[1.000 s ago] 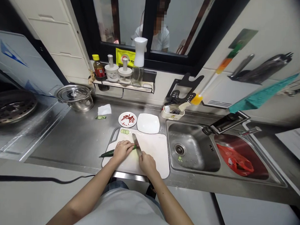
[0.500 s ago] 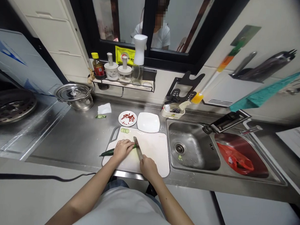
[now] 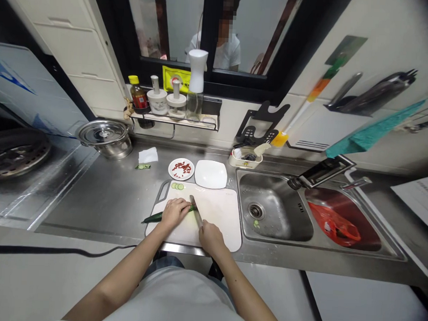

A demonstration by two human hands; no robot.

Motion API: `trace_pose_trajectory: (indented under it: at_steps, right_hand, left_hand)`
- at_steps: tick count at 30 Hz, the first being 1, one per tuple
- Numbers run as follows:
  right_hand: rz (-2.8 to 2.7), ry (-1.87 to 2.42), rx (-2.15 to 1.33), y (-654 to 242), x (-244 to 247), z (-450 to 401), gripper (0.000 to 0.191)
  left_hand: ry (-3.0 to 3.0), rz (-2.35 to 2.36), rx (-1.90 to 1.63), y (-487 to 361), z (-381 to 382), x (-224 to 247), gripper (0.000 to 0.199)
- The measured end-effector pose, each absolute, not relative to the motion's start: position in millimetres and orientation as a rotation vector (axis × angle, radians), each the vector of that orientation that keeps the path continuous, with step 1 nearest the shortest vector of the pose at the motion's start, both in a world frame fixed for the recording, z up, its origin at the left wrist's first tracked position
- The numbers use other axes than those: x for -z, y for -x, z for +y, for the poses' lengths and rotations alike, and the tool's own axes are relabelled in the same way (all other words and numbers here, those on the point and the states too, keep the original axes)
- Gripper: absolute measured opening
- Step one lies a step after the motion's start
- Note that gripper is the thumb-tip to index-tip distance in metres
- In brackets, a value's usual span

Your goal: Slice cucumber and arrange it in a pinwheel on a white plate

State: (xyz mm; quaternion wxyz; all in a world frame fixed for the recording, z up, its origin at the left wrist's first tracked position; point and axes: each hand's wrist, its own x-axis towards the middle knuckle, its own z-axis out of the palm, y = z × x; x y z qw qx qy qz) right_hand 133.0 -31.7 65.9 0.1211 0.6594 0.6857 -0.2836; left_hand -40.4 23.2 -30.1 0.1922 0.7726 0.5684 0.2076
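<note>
A dark green cucumber [image 3: 152, 218] lies across the left part of a white cutting board [image 3: 225, 222], its tip poking past the board's left edge. My left hand [image 3: 174, 212] is closed over its other end and hides part of it. In my right hand [image 3: 210, 236] is a kitchen knife [image 3: 196, 212], gripped by the handle, its blade against the cut end beside my left fingertips. Several cucumber slices [image 3: 177, 186] sit in a row at the board's top left. Behind the board are a small plate of chopped red pieces [image 3: 181, 169] and a bare white plate [image 3: 211, 174].
To the right is a steel sink [image 3: 278, 229] with green scraps near its drain; a red bag [image 3: 333, 225] lies in the second basin. A lidded pot [image 3: 108, 139], white paper [image 3: 148, 155] and a cucumber scrap [image 3: 143, 166] stand left. A condiment shelf [image 3: 176, 121] hangs behind.
The whole view has shifted slightly to the left. Both hands, the knife and the cucumber keep nearly the same places on the board.
</note>
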Motion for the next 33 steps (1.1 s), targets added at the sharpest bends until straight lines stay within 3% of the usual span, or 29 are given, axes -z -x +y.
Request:
trace_pose_trajectory:
  at_steps: [33]
  right_hand:
    - [2.051, -1.939, 0.826, -131, -56, -23, 0.035]
  left_hand:
    - [-2.131, 1.564, -0.598, 41, 24, 26, 0.024]
